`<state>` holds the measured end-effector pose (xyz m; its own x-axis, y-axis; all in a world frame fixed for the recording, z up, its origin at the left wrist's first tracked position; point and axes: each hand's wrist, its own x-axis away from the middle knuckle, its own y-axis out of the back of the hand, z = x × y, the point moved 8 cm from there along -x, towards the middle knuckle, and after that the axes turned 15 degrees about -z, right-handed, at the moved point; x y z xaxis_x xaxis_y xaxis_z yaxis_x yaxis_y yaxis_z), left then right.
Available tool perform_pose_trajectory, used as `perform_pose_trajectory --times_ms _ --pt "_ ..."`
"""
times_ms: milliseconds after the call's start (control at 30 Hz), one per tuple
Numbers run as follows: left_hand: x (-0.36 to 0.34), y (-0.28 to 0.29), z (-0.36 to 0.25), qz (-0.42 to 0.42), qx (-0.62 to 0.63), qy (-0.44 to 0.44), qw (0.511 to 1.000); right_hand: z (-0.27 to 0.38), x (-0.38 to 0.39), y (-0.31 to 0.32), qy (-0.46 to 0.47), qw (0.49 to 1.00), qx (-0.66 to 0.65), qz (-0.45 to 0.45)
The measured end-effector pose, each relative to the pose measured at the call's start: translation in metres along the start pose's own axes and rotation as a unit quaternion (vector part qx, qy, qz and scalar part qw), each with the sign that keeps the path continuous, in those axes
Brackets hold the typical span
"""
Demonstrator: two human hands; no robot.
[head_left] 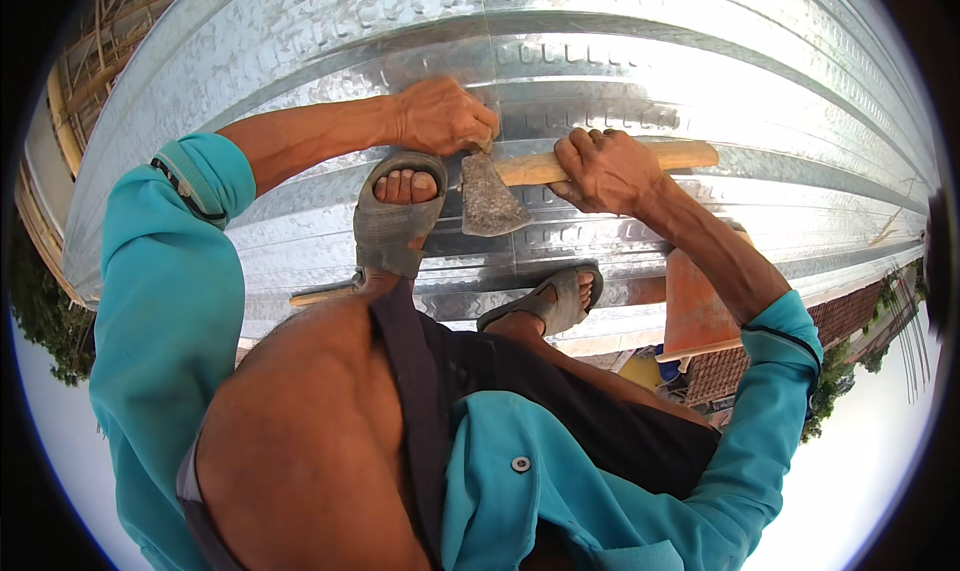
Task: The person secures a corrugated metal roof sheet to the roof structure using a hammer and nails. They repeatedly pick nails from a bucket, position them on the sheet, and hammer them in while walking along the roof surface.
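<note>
Axe point(495, 199) is gripped in our right hand point(607, 171) at two o'clock; near twelve, our left hand point(440, 114) curls closed, contents unclear.

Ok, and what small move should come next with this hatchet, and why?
I'd probably shift the left grip slightly away from the hatchet head before any swing: the two are very close together, and the right grip is closed around the wooden handle. Whether they touch is unclear.
</note>
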<state>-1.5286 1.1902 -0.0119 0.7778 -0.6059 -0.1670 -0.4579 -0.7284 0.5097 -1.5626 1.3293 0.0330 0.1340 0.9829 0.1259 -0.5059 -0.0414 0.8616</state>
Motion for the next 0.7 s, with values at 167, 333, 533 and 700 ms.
perform_pose_trajectory --times_ms 167,333,533,700 --pt "0.003 -0.002 0.006 0.005 0.005 0.015 1.000 0.016 -0.004 0.013 0.034 0.996 -0.069 -0.049" --pt "0.000 0.002 0.005 -0.013 -0.008 -0.007 1.000 0.015 0.007 0.002 -0.005 1.000 -0.020 0.018" --pt "0.003 0.001 0.009 0.013 -0.026 0.015 0.999 -0.005 0.004 -0.009 -0.054 0.997 -0.001 0.063" --pt "0.001 0.003 0.009 0.000 0.003 0.014 1.000 0.019 -0.002 0.028 0.068 0.992 -0.057 -0.087"
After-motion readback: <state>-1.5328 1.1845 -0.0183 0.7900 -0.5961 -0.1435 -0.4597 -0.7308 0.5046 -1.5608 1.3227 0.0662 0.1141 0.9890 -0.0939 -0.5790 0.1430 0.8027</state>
